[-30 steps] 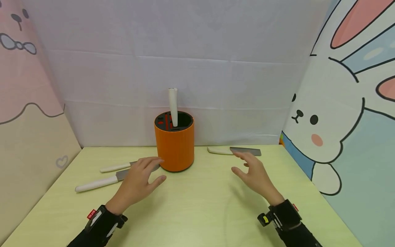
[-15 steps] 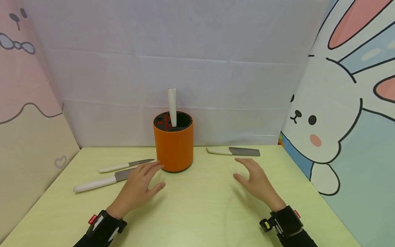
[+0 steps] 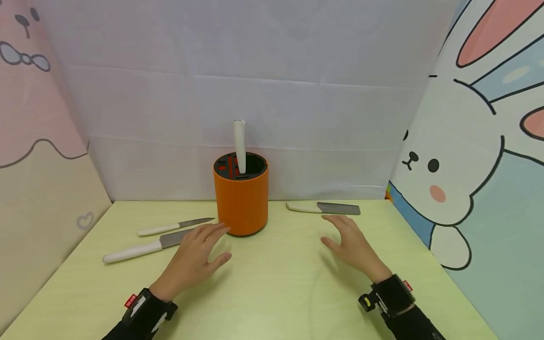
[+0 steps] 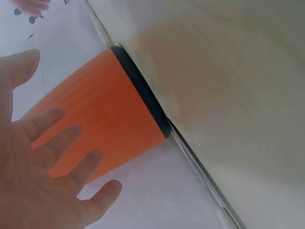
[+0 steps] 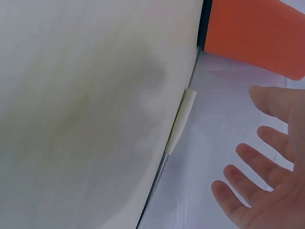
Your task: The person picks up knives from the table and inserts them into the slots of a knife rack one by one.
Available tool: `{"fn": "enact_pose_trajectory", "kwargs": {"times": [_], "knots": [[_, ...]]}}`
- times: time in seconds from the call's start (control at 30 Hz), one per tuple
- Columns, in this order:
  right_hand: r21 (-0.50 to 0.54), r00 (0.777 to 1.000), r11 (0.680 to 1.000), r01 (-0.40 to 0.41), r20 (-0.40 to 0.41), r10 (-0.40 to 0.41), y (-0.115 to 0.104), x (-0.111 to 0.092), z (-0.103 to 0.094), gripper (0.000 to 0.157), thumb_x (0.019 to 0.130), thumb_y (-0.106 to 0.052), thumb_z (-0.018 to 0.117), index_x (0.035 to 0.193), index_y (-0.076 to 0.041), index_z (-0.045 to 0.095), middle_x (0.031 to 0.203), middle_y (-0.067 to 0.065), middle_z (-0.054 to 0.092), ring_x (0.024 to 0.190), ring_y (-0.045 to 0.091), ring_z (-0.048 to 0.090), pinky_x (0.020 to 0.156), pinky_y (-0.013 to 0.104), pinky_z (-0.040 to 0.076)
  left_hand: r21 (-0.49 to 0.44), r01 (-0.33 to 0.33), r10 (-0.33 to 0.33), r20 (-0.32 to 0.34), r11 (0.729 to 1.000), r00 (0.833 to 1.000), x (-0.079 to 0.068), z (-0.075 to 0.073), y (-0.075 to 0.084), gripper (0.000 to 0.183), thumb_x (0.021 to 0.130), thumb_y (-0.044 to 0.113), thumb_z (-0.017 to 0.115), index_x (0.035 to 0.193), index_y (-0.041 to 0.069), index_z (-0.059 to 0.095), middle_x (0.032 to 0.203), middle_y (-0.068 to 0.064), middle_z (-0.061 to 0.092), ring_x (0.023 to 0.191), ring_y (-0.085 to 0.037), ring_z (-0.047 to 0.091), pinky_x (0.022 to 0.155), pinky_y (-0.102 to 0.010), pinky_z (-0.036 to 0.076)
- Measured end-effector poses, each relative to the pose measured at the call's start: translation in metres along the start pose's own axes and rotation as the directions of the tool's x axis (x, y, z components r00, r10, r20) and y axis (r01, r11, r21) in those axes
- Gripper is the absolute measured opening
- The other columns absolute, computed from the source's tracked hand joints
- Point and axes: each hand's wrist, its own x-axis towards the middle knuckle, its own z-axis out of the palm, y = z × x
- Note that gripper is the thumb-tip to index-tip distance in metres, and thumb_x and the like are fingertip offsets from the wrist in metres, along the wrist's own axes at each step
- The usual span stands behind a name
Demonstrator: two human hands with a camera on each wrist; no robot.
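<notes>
My left hand [image 3: 193,257] hovers over the table with fingers spread, holding nothing. Its fingertips overlap the lower front of the orange knife block [image 3: 241,203] in the head view. Left of that hand lie a small pointed knife [image 3: 159,230] and a larger broad-bladed knife [image 3: 132,253], whose blade end is hidden behind the hand. One white handle [image 3: 240,146] stands up from the block's black slotted top. My right hand [image 3: 354,245] is also raised, empty, fingers relaxed, just in front of a cleaver-like knife [image 3: 337,208]. That knife's white handle [image 5: 182,121] shows in the right wrist view.
The pale yellow table [image 3: 276,293] ends at a white cloth backdrop [image 3: 323,118] close behind the block. Printed cartoon panels flank it, with a rabbit panel [image 3: 450,189] on the right. Black camera straps [image 3: 393,295] circle both wrists.
Both hands have drawn back slightly toward the body, uncovering the small knife's tip and the cleaver-like knife's blade. The knives and block have stayed put.
</notes>
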Motion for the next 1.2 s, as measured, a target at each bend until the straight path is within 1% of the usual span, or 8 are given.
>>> {"fn": "enact_pose_trajectory", "kwargs": {"times": [0.17, 0.27, 0.43, 0.57, 0.8, 0.93, 1.03, 1.2], "knots": [[-0.022, 0.998, 0.999, 0.04, 0.056, -0.039, 0.008, 0.019, -0.001, 0.058, 0.085, -0.019, 0.074, 0.135, -0.007, 0.049, 0.127, 0.013, 0.052, 0.118, 0.031, 0.046, 0.096, 0.049, 0.041, 0.007, -0.006, 0.006, 0.004, 1.0, 1.0, 0.001, -0.002, 0.0, 0.062, 0.089, 0.049, 0.063, 0.139, 0.015, 0.048, 0.138, -0.007, 0.048, 0.125, -0.03, 0.04, 0.095, -0.062, 0.036], [-0.024, 0.995, 0.999, 0.045, 0.09, -0.043, 0.014, 0.03, 0.002, 0.056, 0.085, -0.018, 0.074, 0.135, -0.007, 0.05, 0.125, 0.015, 0.053, 0.116, 0.033, 0.047, 0.095, 0.05, 0.042, 0.01, -0.005, 0.004, 0.004, 1.0, 1.0, 0.001, -0.002, 0.0, 0.061, 0.089, 0.048, 0.063, 0.139, 0.015, 0.048, 0.139, -0.007, 0.047, 0.126, -0.03, 0.04, 0.095, -0.062, 0.035], [-0.031, 0.988, 0.999, 0.016, 0.157, -0.011, 0.027, 0.045, 0.01, 0.054, 0.085, -0.018, 0.073, 0.134, -0.006, 0.05, 0.122, 0.016, 0.055, 0.11, 0.032, 0.051, 0.091, 0.05, 0.045, 0.009, -0.003, 0.003, 0.001, 1.0, 1.0, 0.001, -0.003, -0.001, 0.061, 0.089, 0.047, 0.063, 0.139, 0.015, 0.048, 0.14, -0.006, 0.046, 0.127, -0.03, 0.039, 0.095, -0.063, 0.034], [-0.068, 0.977, 0.998, 0.002, 0.212, 0.013, 0.037, 0.053, 0.018, 0.054, 0.086, -0.02, 0.072, 0.133, -0.004, 0.051, 0.121, 0.016, 0.055, 0.109, 0.032, 0.052, 0.091, 0.048, 0.045, 0.009, 0.006, -0.006, 0.005, 1.0, 1.0, 0.001, -0.006, 0.0, 0.061, 0.089, 0.048, 0.062, 0.139, 0.016, 0.048, 0.14, -0.005, 0.046, 0.126, -0.03, 0.039, 0.096, -0.062, 0.034], [-0.119, 0.971, 0.993, 0.006, 0.24, 0.023, 0.044, 0.063, 0.03, 0.051, 0.085, -0.017, 0.073, 0.129, -0.001, 0.054, 0.119, 0.019, 0.056, 0.108, 0.037, 0.052, 0.092, 0.051, 0.045, 0.012, 0.012, -0.012, 0.023, 1.0, 1.0, 0.002, -0.007, 0.002, 0.06, 0.09, 0.048, 0.061, 0.138, 0.015, 0.049, 0.139, -0.006, 0.046, 0.126, -0.032, 0.04, 0.095, -0.062, 0.034], [-0.153, 0.966, 0.988, 0.02, 0.258, 0.02, 0.045, 0.07, 0.036, 0.05, 0.085, -0.016, 0.072, 0.128, 0.001, 0.055, 0.121, 0.022, 0.055, 0.111, 0.041, 0.05, 0.094, 0.052, 0.043, 0.015, 0.016, -0.017, 0.03, 1.0, 0.999, 0.002, -0.007, 0.002, 0.059, 0.09, 0.049, 0.06, 0.138, 0.017, 0.049, 0.14, -0.005, 0.046, 0.127, -0.029, 0.039, 0.097, -0.061, 0.034], [-0.171, 0.954, 0.985, 0.018, 0.298, 0.035, 0.045, 0.075, 0.04, 0.049, 0.086, -0.015, 0.071, 0.129, 0.003, 0.053, 0.123, 0.024, 0.054, 0.114, 0.042, 0.048, 0.095, 0.052, 0.042, 0.012, 0.014, -0.015, 0.034, 1.0, 0.999, 0.002, -0.006, 0.002, 0.06, 0.09, 0.049, 0.061, 0.139, 0.016, 0.048, 0.14, -0.005, 0.046, 0.127, -0.028, 0.038, 0.097, -0.061, 0.034], [-0.182, 0.917, 0.983, -0.021, 0.388, 0.092, 0.04, 0.083, 0.045, 0.05, 0.091, -0.015, 0.065, 0.135, 0.001, 0.048, 0.132, 0.023, 0.049, 0.123, 0.04, 0.042, 0.1, 0.051, 0.039, 0.01, 0.017, -0.017, 0.033, 1.0, 0.999, 0.002, -0.007, 0.002, 0.059, 0.09, 0.048, 0.061, 0.139, 0.016, 0.048, 0.14, -0.005, 0.047, 0.127, -0.028, 0.038, 0.097, -0.061, 0.034]]}}
